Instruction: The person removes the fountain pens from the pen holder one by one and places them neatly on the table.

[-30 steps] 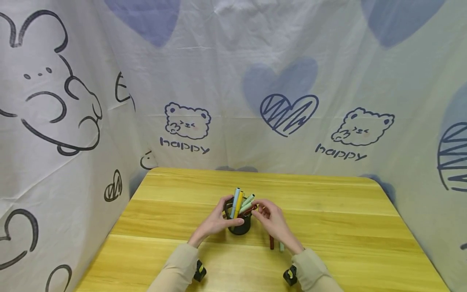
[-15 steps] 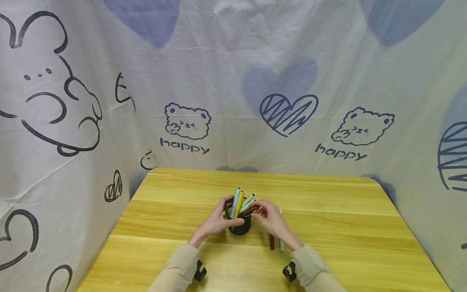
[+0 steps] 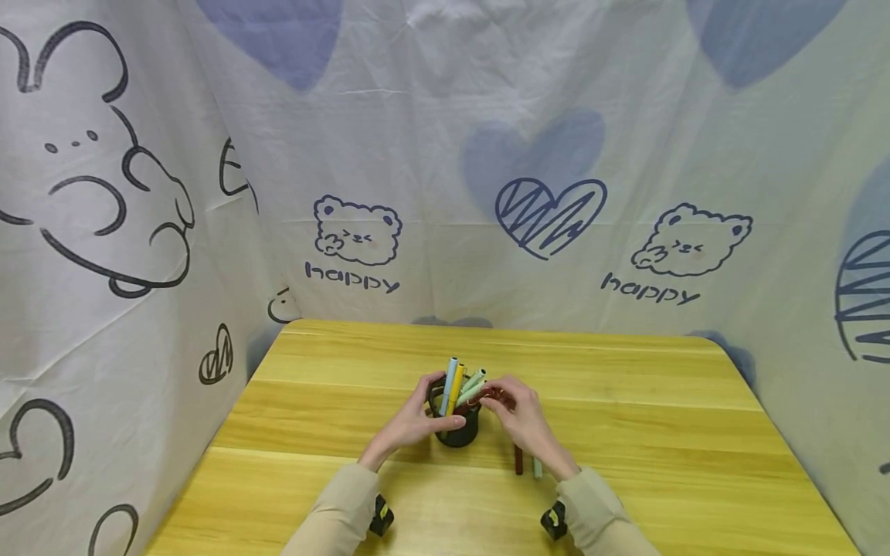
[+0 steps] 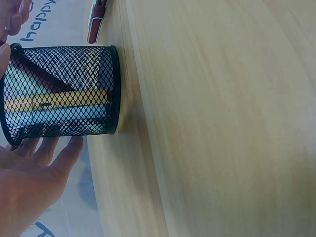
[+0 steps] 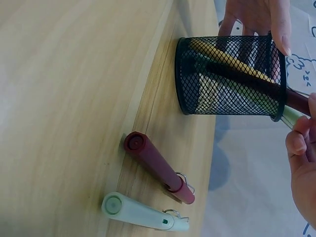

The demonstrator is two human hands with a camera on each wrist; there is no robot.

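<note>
Slightly rightward since half a second ago, the right hand (image 3: 518, 409) pinches a dark red pen (image 5: 296, 101) slanting into the black mesh cup (image 3: 456, 437). Just below centre of the head view, the cup stands upright on the surface (image 3: 660, 440), gripped by the left hand (image 3: 412, 422). A maroon pen (image 5: 159, 167) and a pale green pen (image 5: 143, 214) lie lower centre in the right wrist view.

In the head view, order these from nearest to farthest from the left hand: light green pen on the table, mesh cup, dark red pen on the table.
1. Mesh cup, held in the left hand.
2. Dark red pen on the table, right of the cup.
3. Light green pen on the table, just right of the red pen.
</note>
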